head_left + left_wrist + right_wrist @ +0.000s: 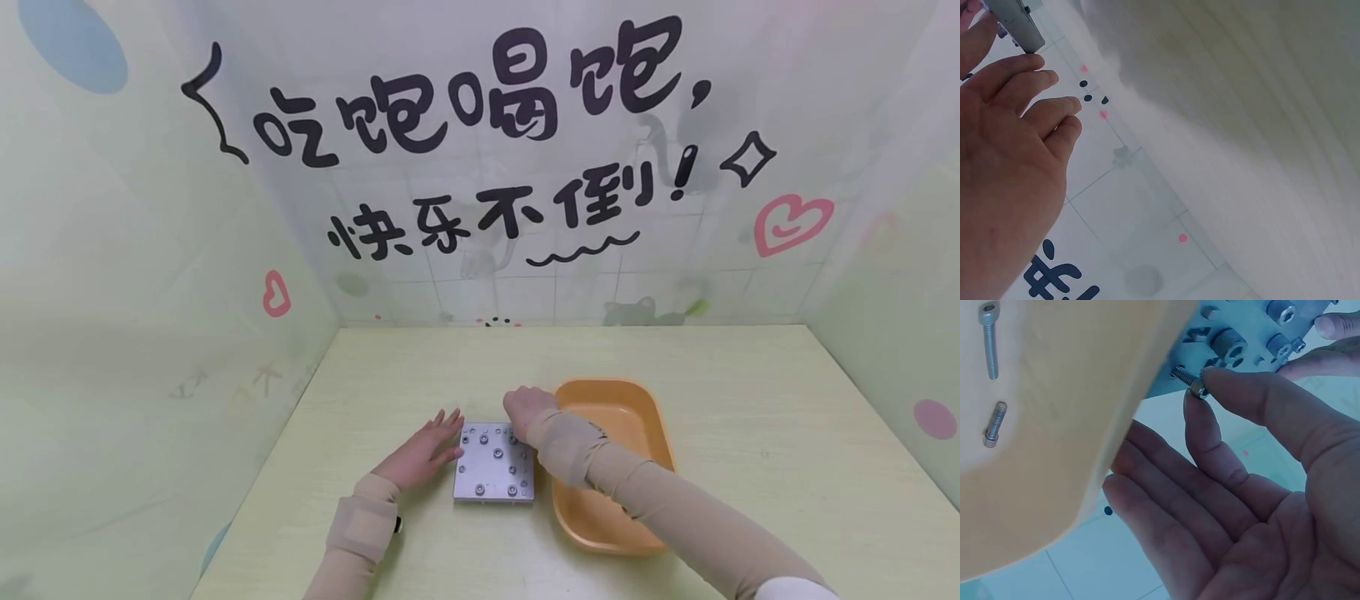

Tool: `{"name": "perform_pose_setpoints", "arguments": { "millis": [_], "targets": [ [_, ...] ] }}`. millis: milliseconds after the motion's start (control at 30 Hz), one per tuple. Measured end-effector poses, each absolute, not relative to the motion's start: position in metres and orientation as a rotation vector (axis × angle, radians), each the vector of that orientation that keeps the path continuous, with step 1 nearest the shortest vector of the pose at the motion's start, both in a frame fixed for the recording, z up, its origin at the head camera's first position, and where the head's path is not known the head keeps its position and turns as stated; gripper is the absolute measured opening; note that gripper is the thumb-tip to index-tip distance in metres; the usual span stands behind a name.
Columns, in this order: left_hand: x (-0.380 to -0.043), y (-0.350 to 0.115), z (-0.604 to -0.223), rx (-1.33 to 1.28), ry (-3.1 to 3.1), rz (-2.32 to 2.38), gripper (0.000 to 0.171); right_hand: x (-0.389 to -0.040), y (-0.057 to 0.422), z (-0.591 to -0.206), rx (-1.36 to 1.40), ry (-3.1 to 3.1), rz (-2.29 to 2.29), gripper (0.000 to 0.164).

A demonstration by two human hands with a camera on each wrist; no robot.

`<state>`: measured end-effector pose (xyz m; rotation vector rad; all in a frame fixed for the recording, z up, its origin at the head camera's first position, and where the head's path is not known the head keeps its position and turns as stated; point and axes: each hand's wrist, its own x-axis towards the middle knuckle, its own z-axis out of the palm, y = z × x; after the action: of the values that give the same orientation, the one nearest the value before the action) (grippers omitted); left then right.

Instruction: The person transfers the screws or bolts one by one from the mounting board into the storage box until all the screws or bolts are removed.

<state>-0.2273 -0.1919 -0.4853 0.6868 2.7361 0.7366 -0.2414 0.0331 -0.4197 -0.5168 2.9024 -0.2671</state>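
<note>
A square grey metal plate (487,471), fitted with several socket-head screws (498,453), lies on the table. My left hand (420,452) rests at its left edge, thumb and fingers extended; in the left wrist view the fingertips (1035,61) meet the plate's end. Over the far right corner is my right hand (530,408). In the right wrist view its thumb and index finger pinch a small socket-head screw (1189,380) by the head, the threaded tip right at a hole in the plate. The other fingers of that hand extend beside the tray wall.
Close to the plate's right side stands an orange tray (611,533), partly under my right forearm. Two loose screws, one longer (990,344) and one shorter (995,425), lie inside it. Behind the pale wooden table (405,367) rises a printed wall covering (480,292).
</note>
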Motion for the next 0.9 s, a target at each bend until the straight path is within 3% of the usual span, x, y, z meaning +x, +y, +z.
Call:
{"name": "perform_pose_setpoints", "arguments": {
  "millis": [133,900],
  "targets": [
    [-0.227,-0.192,-0.485,0.686,2.737,0.738,0.058,-0.249,0.023,-0.416,-0.470,2.914,-0.080,0.004],
    [-0.226,-0.192,-0.487,0.654,2.753,0.714,0.058,-0.262,0.056,-0.391,-0.393,2.982,-0.189,0.015]
  ]
}}
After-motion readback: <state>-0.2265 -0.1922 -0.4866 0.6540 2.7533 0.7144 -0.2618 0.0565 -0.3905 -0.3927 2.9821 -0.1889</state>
